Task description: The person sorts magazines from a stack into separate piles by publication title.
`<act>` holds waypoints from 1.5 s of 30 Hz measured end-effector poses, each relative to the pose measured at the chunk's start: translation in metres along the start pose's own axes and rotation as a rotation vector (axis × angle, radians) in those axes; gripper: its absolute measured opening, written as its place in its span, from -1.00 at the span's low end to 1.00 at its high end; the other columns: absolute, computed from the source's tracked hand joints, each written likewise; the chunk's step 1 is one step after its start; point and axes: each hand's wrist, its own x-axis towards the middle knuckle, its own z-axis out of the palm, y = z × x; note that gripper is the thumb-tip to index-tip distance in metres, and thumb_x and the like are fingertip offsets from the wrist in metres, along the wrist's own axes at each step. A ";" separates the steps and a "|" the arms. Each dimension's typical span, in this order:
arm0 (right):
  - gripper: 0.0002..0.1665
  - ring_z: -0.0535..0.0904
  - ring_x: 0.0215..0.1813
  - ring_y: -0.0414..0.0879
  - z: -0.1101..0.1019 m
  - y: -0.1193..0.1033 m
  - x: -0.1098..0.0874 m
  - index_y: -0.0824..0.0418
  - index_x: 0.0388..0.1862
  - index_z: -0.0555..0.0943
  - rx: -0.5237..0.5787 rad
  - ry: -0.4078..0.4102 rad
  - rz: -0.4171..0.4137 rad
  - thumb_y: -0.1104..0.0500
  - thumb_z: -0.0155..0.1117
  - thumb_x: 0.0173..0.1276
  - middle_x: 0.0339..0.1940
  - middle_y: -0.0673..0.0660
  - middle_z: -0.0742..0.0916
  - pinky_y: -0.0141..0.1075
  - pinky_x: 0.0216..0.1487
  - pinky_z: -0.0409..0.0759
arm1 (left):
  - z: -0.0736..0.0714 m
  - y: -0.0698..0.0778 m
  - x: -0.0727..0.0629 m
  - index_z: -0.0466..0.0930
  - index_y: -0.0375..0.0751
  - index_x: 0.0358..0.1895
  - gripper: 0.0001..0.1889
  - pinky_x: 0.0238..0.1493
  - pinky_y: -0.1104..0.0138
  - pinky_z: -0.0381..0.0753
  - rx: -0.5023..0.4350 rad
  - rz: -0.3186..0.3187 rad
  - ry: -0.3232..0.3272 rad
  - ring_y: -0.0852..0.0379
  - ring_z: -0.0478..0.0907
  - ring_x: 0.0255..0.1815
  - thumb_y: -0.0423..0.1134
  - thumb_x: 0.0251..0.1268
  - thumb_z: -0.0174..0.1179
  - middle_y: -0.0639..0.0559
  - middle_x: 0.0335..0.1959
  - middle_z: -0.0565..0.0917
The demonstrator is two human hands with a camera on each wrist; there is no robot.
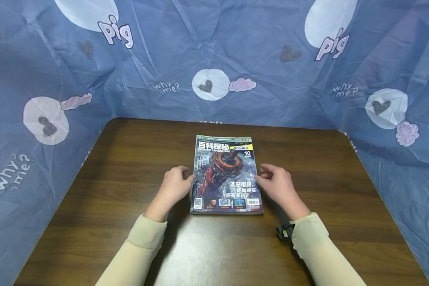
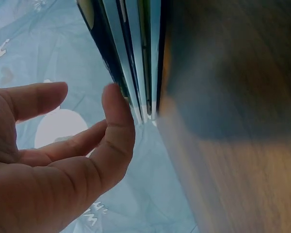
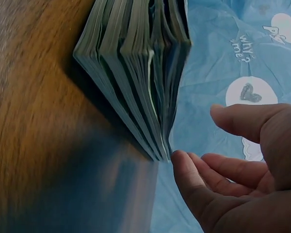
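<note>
A neat stack of several magazines (image 1: 221, 174) lies flat on the wooden table, its top cover showing a red and black machine under white lettering. My left hand (image 1: 176, 183) is at the stack's left side, fingers loosely bent and thumb apart. In the left wrist view a fingertip comes up against or very near the spines (image 2: 131, 53). On the opposite side is my right hand (image 1: 278, 184), also loosely bent. Its fingertip is close to the page edges (image 3: 121, 73) in the right wrist view; whether it touches cannot be told. Neither hand grips anything.
The brown table (image 1: 128, 159) has rounded far corners. Behind it and along both sides hangs a creased blue cloth (image 1: 214, 47) printed with hearts and words. A black device on a strap (image 1: 285, 232) sits at my right wrist.
</note>
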 end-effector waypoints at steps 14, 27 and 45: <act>-0.46 0.69 -0.07 0.05 0.009 0.000 0.004 0.46 0.22 0.59 -0.009 -0.038 0.113 0.20 0.46 0.35 -0.06 0.27 0.73 -0.07 -0.05 0.68 | 0.009 -0.003 0.011 0.58 -0.58 0.08 -0.59 0.10 -0.02 0.56 0.019 -0.016 -0.028 -0.29 0.60 0.02 -0.28 0.33 0.31 -0.37 -0.11 0.69; -0.49 0.65 -0.12 0.01 0.014 0.005 0.006 0.43 0.16 0.64 -0.057 -0.079 0.153 0.15 0.48 0.33 -0.12 0.21 0.74 -0.05 -0.05 0.64 | 0.018 -0.003 0.015 0.62 -0.55 0.03 -0.60 0.12 -0.02 0.56 0.054 -0.036 -0.058 -0.29 0.59 0.06 -0.27 0.28 0.39 -0.38 -0.08 0.68; -0.49 0.64 -0.19 -0.02 0.016 0.000 0.008 0.44 0.17 0.63 -0.069 -0.090 0.160 0.17 0.45 0.34 -0.20 0.17 0.73 -0.09 -0.11 0.62 | 0.019 0.000 0.015 0.63 -0.54 0.06 -0.59 -0.05 0.02 0.61 -0.026 -0.018 0.005 -0.18 0.62 -0.19 -0.36 0.17 0.37 -0.24 -0.28 0.69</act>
